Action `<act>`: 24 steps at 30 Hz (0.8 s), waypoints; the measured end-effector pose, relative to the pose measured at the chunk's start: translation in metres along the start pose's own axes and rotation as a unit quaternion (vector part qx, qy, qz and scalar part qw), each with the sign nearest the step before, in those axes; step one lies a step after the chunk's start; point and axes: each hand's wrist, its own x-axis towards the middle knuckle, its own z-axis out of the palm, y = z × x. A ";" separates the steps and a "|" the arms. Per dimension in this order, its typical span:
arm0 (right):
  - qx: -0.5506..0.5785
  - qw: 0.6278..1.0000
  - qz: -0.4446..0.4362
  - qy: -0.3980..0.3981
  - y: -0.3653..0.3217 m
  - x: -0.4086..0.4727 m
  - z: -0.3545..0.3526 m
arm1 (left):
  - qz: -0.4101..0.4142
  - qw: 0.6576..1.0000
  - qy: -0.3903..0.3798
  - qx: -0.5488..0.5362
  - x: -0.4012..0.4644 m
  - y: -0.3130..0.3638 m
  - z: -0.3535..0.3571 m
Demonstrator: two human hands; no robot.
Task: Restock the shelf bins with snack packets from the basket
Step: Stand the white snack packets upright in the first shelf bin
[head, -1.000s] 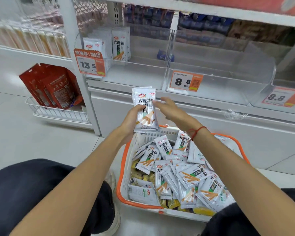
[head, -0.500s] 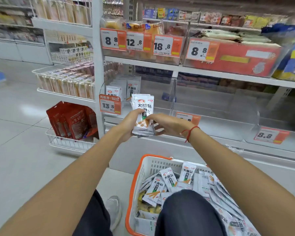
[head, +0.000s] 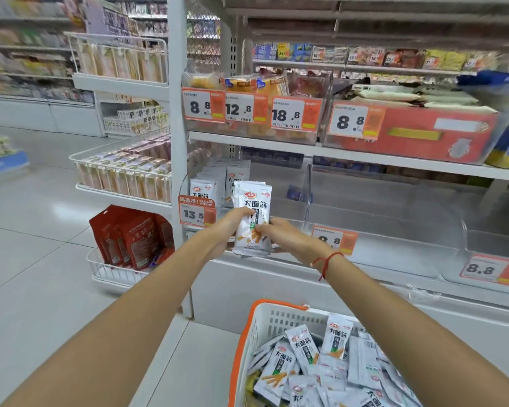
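Note:
A small stack of white snack packets (head: 252, 210) stands upright between both hands, in front of the clear shelf bin (head: 279, 201) with the 13.5 price tag. My left hand (head: 232, 227) grips the stack's left edge. My right hand (head: 279, 235) pinches its lower right side. Inside that bin, more of the same white packets (head: 206, 188) stand at the back left. The white basket with an orange rim (head: 241, 342) sits on the floor at lower right, holding several loose packets (head: 303, 348).
To the right stand clear bins (head: 394, 224) with 8.8 tags, with nothing visible in them. The shelf above holds boxed and bagged snacks. Red pouches (head: 133, 239) hang in a wire rack at the left. Tiled aisle floor lies open to the left.
Both hands have carried the packet stack up from above the basket toward the 13.5 bin. My head has risen, so the upper shelves show and the basket sits lower in view.

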 end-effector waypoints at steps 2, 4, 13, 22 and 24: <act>0.013 0.999 -0.030 0.025 0.002 0.012 -0.004 | 0.007 1.000 0.004 0.003 0.015 0.007 0.000; 0.016 0.998 -0.047 0.040 -0.003 0.031 -0.012 | 0.022 1.000 0.015 -0.001 0.032 0.019 0.001; -0.014 0.997 0.057 0.041 -0.040 0.160 -0.039 | -0.025 0.997 0.039 0.068 0.138 0.070 -0.014; -0.087 0.990 -0.105 0.032 0.002 0.244 -0.012 | -0.021 0.996 0.057 0.069 0.243 0.036 -0.028; -0.124 0.987 -0.093 0.045 0.011 0.263 -0.003 | -0.033 0.996 0.050 0.065 0.257 0.024 -0.028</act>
